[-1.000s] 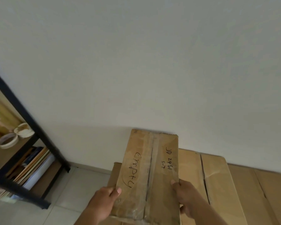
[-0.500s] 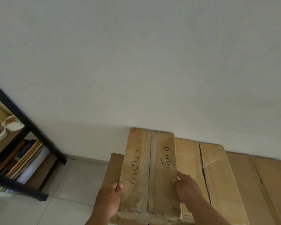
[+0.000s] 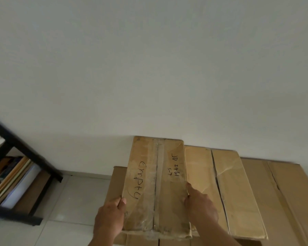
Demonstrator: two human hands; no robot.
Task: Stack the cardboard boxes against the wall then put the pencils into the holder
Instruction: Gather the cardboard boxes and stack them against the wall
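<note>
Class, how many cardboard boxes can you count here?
4: the box marked Empty, held by the left hand and right hand; a second box right of it; a larger box beneath; a fourth box far right. Others may be hidden.

Dim, flat indoor light washes the plain white wall (image 3: 149, 68), a soft shadow pooling low beside the taped brown cardboard box (image 3: 155, 183). At left, the black metal shelf frame (image 3: 25, 151) blurs and slants under wide-angle distortion.
</note>
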